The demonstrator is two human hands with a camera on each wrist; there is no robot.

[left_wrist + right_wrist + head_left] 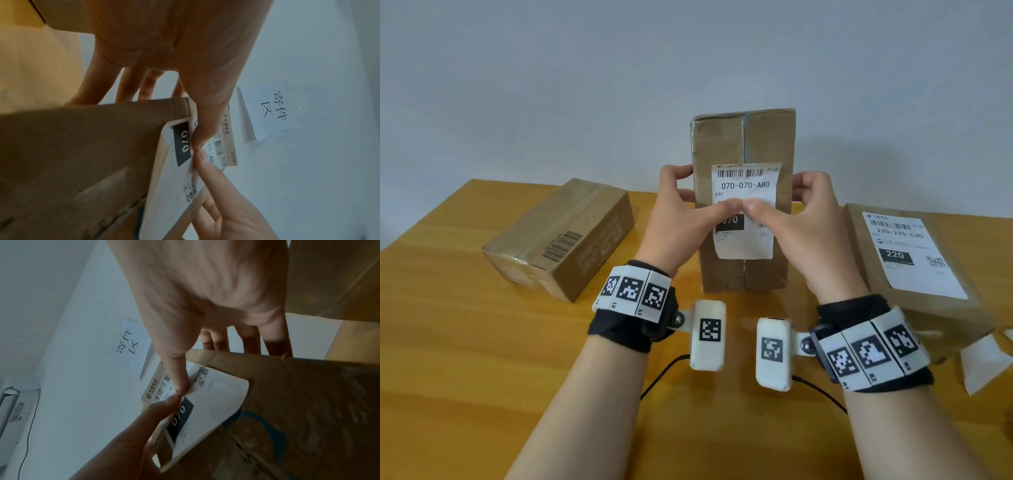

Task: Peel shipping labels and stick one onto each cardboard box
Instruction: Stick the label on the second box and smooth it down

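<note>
Head view shows the wooden table carrying three cardboard boxes. At the right lies a box already labelled, its label reading "220-220-C40" and "220". At the left lies an unlabelled box with only a printed barcode on its top. Between them the upright box stands on end, gripped from both sides. The left hand and right hand each curl fingers round the box's edges while both thumbs press, tip to tip, on the middle of the shipping label.

That label reads "070-070-A80", "A80" and "070", with a barcode above and a QR code; the wrist views show its lower corner lifting off the cardboard. Left unsmoothed, that corner could crease or stay loose. Pressing hard on a box standing on end could also tip it backward. A wall sign reads "寄件区".
</note>
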